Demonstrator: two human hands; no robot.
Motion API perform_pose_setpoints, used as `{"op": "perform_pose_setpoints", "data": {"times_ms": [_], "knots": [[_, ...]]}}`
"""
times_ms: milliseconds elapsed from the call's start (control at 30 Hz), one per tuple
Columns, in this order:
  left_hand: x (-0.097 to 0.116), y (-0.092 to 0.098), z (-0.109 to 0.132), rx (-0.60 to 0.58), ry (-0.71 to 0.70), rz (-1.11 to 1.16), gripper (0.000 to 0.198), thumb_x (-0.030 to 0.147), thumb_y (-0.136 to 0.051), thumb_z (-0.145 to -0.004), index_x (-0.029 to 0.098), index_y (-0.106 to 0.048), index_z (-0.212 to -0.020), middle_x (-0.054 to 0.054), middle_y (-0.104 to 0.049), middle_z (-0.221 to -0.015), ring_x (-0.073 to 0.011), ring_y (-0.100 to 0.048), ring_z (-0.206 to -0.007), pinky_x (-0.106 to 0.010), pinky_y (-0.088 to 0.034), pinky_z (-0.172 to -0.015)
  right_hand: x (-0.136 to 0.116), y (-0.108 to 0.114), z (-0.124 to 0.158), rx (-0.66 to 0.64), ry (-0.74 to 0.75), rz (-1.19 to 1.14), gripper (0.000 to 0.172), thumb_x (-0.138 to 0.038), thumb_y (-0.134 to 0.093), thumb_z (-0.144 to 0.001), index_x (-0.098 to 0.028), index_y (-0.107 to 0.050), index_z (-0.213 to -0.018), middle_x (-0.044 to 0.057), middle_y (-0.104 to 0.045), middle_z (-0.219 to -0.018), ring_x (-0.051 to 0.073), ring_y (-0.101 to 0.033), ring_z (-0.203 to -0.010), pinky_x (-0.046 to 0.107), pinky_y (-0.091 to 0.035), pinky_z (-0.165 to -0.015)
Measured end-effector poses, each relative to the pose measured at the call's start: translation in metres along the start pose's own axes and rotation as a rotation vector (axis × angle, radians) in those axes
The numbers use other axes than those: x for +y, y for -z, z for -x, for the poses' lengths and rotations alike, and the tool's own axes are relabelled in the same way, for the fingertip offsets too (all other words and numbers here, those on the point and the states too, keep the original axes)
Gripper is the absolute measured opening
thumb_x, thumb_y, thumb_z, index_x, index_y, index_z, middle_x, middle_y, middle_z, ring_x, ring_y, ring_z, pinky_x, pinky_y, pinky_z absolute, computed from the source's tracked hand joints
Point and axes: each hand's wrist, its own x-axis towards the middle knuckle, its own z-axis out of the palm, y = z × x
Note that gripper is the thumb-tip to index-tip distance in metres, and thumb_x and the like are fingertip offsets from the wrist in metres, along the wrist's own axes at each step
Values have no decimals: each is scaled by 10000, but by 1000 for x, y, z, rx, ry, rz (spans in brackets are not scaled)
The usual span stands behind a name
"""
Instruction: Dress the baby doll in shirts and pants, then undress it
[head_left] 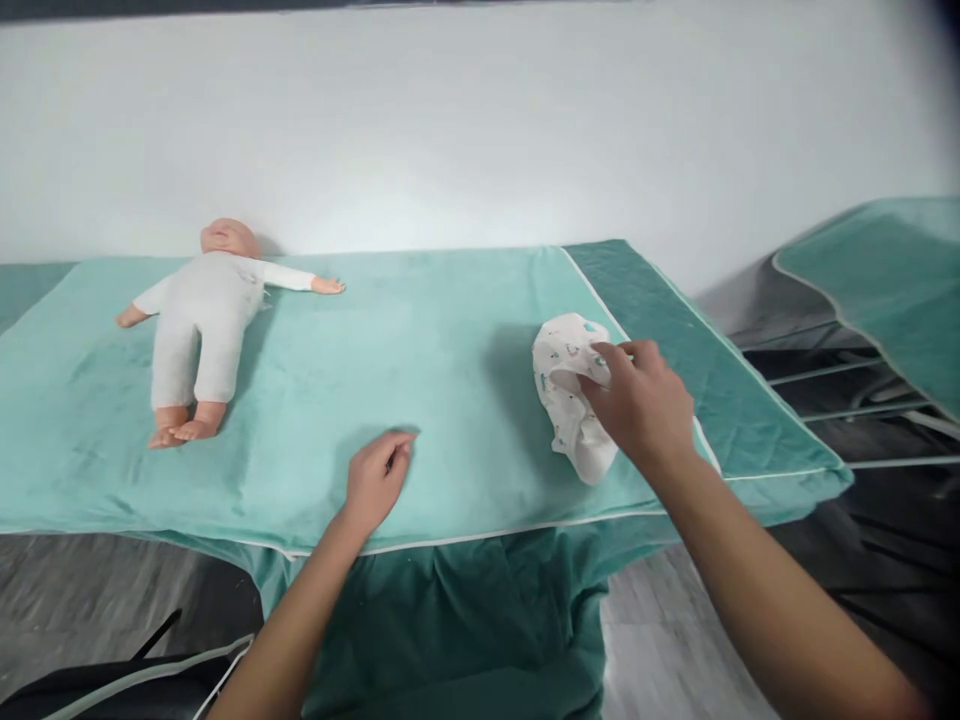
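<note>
My right hand (641, 400) pinches a small white printed baby garment (574, 370) between thumb and fingers. The crumpled cloth sits over the right part of the green bed cover (427, 370), with a shadow to its left; its full shape cannot be made out. My left hand (379, 480) rests near the front edge of the cover, fingers curled together, with nothing showing in them. Far from both hands, at the left, a baby doll (202, 310) in a white suit lies on its back, arms spread and feet toward me.
Behind the bed rises a white wall (450, 130). To the right stands a metal frame (832, 370) with another green cover (892, 290) above it. Green cloth (457, 620) hangs down at the front over the grey floor (652, 640).
</note>
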Motion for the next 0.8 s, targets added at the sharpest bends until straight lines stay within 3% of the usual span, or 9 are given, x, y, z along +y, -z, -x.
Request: {"op": "perform_pose_setpoints", "data": {"times_ms": [100,167,267,367,467,533,600,700,800], "knots": [[0,-7,-9,-46,65,34,244,271,-548,-990,224,-780,-1048,-44,-799,-932,-169,-701,-780,-321,-561,-779,8,7,-16,-46,-78,-123,264,-268,-561,-896,-228,-748,-1079,117,-691,-1124,282,-674,-941,436,-551,-818],[13,-10,-11,-94,119,114,222,307,-583,-970,228,-777,-1045,-46,-781,-903,-172,-685,-766,-323,-552,-751,0,17,-27,80,-3,-260,217,-226,-540,-863,-227,-728,-971,102,-679,-1025,270,-657,-915,436,-548,-834],[50,-20,-20,-219,140,335,266,367,-653,-941,235,-732,-1157,-57,-764,-978,-183,-700,-853,-316,-556,-755,-27,39,-48,232,126,-366,165,-217,-529,-868,-248,-688,-904,78,-667,-983,248,-637,-893,421,-554,-832],[94,-45,-44,-290,53,493,554,462,-745,-891,259,-595,-1384,-100,-700,-1272,-229,-684,-1120,-373,-560,-939,-59,59,-73,284,185,-423,156,-232,-519,-901,-241,-674,-908,67,-674,-1010,209,-626,-853,395,-558,-824],[121,-78,-77,-206,45,617,868,514,-828,-808,239,-423,-1524,-171,-518,-1514,-287,-604,-1286,-441,-536,-1041,-84,69,-89,249,212,-522,160,-272,-528,-930,-225,-681,-923,59,-695,-998,178,-615,-805,378,-558,-826],[125,-94,-97,-116,159,711,894,510,-825,-813,213,-389,-1534,-192,-499,-1505,-288,-609,-1267,-445,-540,-1040,-97,72,-89,137,233,-611,163,-283,-540,-937,-214,-688,-932,42,-704,-931,167,-621,-782,367,-558,-817],[119,-98,-111,-32,274,760,738,478,-786,-858,188,-470,-1459,-185,-573,-1417,-278,-641,-1198,-443,-544,-1024,-108,72,-82,4,252,-699,167,-279,-541,-947,-213,-693,-937,19,-698,-852,164,-641,-773,358,-561,-808],[104,-86,-118,45,296,782,419,392,-738,-900,185,-629,-1248,-146,-683,-1304,-271,-670,-1157,-450,-515,-1066,-116,65,-67,-72,266,-768,151,-295,-553,-957,-235,-685,-915,11,-706,-843,175,-673,-812,362,-575,-812],[87,-66,-113,93,335,897,444,441,-709,-907,205,-613,-1271,-133,-691,-1337,-268,-675,-1173,-422,-540,-1010,-105,43,-56,-109,298,-735,117,-307,-602,-921,-247,-682,-980,42,-734,-1023,212,-697,-948,401,-593,-861]]}}
